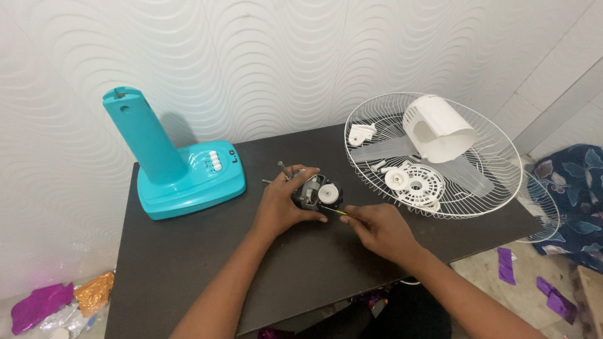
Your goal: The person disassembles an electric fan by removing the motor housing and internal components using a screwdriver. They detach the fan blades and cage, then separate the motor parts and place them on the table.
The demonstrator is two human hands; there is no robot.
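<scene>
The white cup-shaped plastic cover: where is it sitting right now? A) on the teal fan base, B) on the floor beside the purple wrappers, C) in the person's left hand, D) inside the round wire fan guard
D: the white cover lies on its side inside the wire fan guard on the right of the dark table, while the left hand grips the small fan motor instead.

We've got a teal fan base (182, 169) at the dark table's (188, 263) left, and a white wire grille (490, 182) at right holding a white motor cover (440, 129), vented disc (416, 184) and clear blades (468, 172). Foil scraps (63, 300) on floor.
</scene>
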